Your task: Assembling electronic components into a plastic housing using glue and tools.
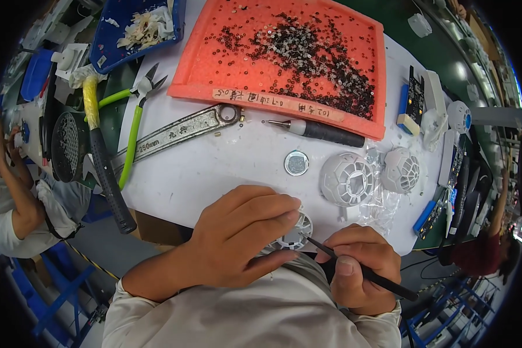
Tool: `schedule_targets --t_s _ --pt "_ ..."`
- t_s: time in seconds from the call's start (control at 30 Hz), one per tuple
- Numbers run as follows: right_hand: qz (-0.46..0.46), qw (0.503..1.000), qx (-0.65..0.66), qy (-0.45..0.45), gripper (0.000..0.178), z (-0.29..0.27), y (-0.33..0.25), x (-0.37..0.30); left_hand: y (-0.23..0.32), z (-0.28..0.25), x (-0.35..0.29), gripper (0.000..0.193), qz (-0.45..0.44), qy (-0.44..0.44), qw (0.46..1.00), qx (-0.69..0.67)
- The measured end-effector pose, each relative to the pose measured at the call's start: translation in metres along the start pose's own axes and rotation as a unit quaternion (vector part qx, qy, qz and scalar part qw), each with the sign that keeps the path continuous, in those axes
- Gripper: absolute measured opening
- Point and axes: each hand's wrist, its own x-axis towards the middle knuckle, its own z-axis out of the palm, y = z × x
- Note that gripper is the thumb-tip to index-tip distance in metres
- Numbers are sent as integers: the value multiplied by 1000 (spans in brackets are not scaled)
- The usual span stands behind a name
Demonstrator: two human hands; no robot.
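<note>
Head view is showing left hand (238, 235) clamping white grille (296, 232) at table (214, 168) edge; right hand (359, 269) is pinching black pick (359, 269) against it. Slipping tip risks gouging plastic.

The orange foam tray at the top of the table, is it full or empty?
Partly full: the orange foam tray holds a loose scatter of small dark and pale parts, with bare foam around them.
</note>
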Motion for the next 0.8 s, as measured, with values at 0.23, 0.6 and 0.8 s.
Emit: schedule_targets --t_s 0.23,0.6,0.8 --pt "-7 1000 -5 0 18 2 -1 1 1 0 0 54 1 1 1000 -1" --pt "-126 990 -20 -51 18 -3 -3 -2 2 0 0 54 -2 8 1000 -1" --pt "-200 972 -101 -76 23 7 0 -2 2 1 -1 55 -1 13 1000 -1"
